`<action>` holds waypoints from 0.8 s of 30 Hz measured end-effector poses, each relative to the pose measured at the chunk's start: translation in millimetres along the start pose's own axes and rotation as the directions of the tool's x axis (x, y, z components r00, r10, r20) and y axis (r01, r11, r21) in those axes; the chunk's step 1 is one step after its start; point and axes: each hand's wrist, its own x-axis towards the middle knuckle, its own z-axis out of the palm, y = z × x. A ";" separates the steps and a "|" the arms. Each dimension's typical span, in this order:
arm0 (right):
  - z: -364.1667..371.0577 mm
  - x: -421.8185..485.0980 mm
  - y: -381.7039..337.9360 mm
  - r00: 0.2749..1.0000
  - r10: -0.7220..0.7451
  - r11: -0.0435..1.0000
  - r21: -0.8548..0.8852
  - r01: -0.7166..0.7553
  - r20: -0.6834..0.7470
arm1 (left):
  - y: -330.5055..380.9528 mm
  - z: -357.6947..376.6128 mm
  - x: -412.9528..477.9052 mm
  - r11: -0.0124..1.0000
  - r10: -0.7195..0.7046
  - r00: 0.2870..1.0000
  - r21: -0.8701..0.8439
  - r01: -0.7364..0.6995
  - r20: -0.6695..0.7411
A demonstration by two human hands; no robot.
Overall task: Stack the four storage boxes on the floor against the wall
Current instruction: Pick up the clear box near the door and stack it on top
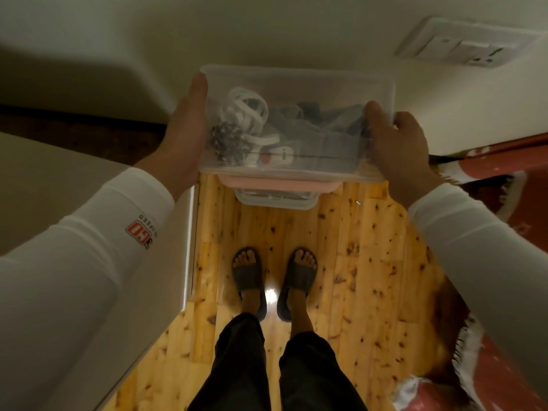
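I hold a clear plastic storage box (299, 84) with a clear lid in the air in front of the wall. White straps, a dark metallic bundle and grey cloth show through it. My left hand (185, 134) grips its left side and my right hand (397, 143) grips its right side. Below it on the wooden floor stand other boxes against the wall: a pink lid edge (278, 185) and under it a clear box (275, 200). The held box hides most of that stack.
A white wall (267, 31) with a switch plate (462, 43) is ahead. A beige surface with a white edge (59, 188) runs along my left. A red patterned rug (504, 185) lies at the right. My sandalled feet (274, 277) stand on the wooden floor (355, 262).
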 end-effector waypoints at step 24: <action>6.3 -10.5 12.5 0.995 -0.097 0.986 0.134 0.097 -0.008 | -17.3 1.5 4.6 0.920 0.229 0.959 0.359 -0.158 -0.165</action>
